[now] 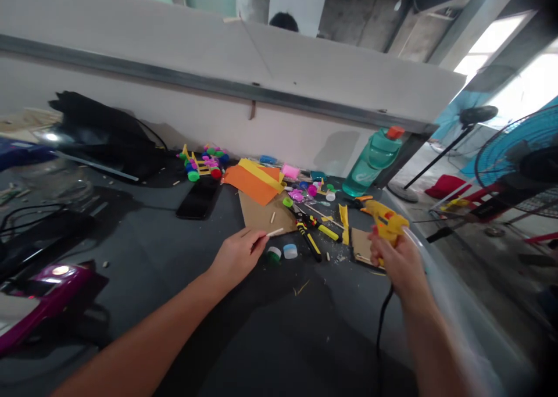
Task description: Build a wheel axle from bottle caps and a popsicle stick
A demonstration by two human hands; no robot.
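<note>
Between the thumb and fingers of my left hand (239,256) is a short pale stick (275,232), pointing right over the edge of a cardboard piece (256,214). My right hand (399,263) grips a yellow hot glue gun (387,220) by its handle, nozzle facing left, with a black cord (382,318) hanging below. A green bottle cap (274,254) and a blue-and-white cap (290,251) lie just right of my left fingers. Pliers with yellow-black handles (310,237) rest between my hands. Another small cardboard piece (361,246) lies beside my right hand.
A black phone (199,198), orange paper (253,182) and a colourful small wheeled model (203,165) lie toward the back. A teal bottle (370,163) stands by the back panel. At left are a magenta device (52,298) and a black bag (100,132). A fan (523,158) stands right.
</note>
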